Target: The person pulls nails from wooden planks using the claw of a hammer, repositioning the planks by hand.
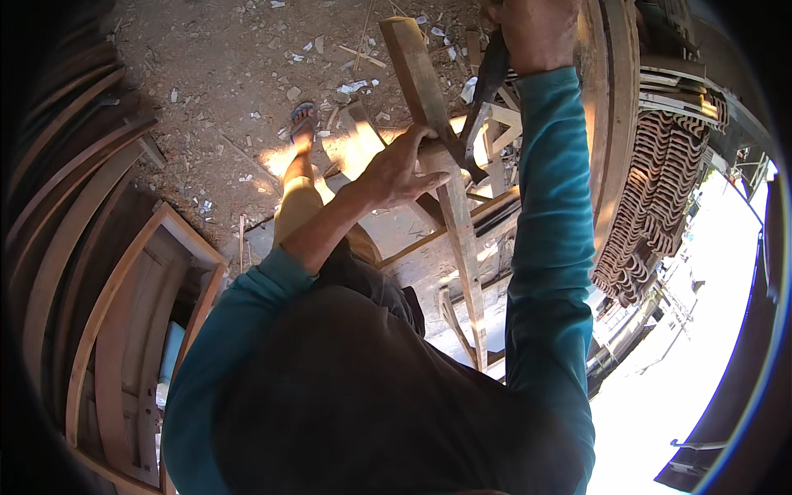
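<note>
Your left hand (402, 172) is clamped on the wood plank (433, 115) mid-frame, w/ the right hand (538, 29) at top gripping a dark blade tool (483, 99). Blade's touching the plank right by your fingers, so a glance off the grain could prob catch them.

Teal long sleeves (549, 247), dark trousers, apparently a blue sandal (302, 115).

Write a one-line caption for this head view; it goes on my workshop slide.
Left hand steadies a long wooden bar while the right hand grips a dark-bladed tool against it.
</note>
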Tool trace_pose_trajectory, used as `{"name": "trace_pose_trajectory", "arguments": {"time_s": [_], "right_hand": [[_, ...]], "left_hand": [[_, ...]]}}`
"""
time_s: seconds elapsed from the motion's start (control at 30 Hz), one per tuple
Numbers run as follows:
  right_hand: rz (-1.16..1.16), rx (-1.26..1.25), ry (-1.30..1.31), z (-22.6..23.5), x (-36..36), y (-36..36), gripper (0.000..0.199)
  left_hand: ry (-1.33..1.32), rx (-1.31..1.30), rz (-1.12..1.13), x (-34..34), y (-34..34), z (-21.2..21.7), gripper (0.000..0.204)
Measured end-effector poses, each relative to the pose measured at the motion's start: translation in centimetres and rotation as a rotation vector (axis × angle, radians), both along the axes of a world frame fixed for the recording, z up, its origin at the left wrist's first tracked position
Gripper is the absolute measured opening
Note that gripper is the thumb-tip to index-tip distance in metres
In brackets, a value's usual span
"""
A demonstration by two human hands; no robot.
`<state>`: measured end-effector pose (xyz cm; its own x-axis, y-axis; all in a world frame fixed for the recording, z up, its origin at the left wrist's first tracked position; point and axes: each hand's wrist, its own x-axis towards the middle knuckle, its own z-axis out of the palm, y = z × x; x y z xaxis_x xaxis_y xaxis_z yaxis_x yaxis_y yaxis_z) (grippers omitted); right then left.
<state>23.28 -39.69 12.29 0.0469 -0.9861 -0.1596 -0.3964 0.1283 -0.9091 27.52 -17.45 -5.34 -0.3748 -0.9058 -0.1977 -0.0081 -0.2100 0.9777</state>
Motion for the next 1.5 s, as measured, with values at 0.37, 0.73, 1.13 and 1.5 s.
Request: {"name": "trace_pose_trajectory", "arguments": {"time_s": [0.37,0.73,1.13,1.5], "right_hand": [[0.301,0.260,-0.261,0.5,0.2,-2.5,0.031],[0.254,-0.507,-0.012,1.6,-1.2,1.8,0.035],[0.012,-0.370,-0.193,6.0,-4.1,5.6,0.030],[-0.054,-0.463,-0.377,6.6,-7.8,12.6,0.029]], "left_hand": [[-0.310,0.142,0.851,-1.6,-17.4,-4.7,0.083],[-0.370,0.242,0.970,-1.1,-17.6,-6.3,0.055],[-0.501,0.189,0.990,-0.6,-18.0,-3.7,0.050],[-0.611,0.087,0.907,-1.9,-17.3,-3.8,0.042]]}}
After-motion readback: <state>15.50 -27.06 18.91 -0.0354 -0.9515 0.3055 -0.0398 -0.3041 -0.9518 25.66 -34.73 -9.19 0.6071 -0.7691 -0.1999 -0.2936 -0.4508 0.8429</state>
